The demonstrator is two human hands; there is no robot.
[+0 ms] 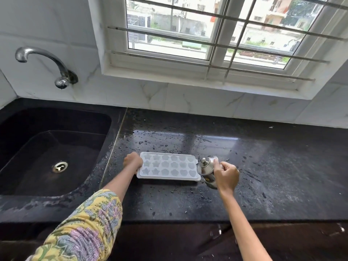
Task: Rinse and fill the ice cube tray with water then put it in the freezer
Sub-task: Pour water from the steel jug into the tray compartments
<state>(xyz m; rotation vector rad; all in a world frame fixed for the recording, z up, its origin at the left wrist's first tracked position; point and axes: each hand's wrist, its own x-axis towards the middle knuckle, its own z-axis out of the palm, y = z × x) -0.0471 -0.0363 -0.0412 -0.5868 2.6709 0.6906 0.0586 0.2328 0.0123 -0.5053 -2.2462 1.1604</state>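
While the ice cube tray (168, 166) lies flat on the wet black surface (263, 166), just right of the sink (47, 147) and near the front edge, both hands are at its ends. It is a white plastic tray with three rows of shaped pockets, stars toward the left and rounder and heart shapes toward the right; whether the pockets hold water yet cannot be told from this view.

The left hand (132, 161) has its grip closed over the tray's left short edge, fingers curled around the rim, pinning it in place. The right hand (227, 176) holds a small steel jug (206, 171) with a knobbed lid, its grip wrapped around the jug's body. The jug is tipped toward the tray and sits touching or just beside the tray's right end, near the little tab at that corner.

Empty, the tray should be light and likely to skid on this surface, which is beaded with water drops all around it, so the steadying hand on the left end makes sense. Thin plastic of this kind probably twists a little when lifted from one end. Once full it will be heavier, and any tilt would spill water from pocket to pocket or over the rim. The safest hold for carrying it to the freezer is probably both short ends at once, kept level, with dry fingers on the rim since wet plastic is slippery.
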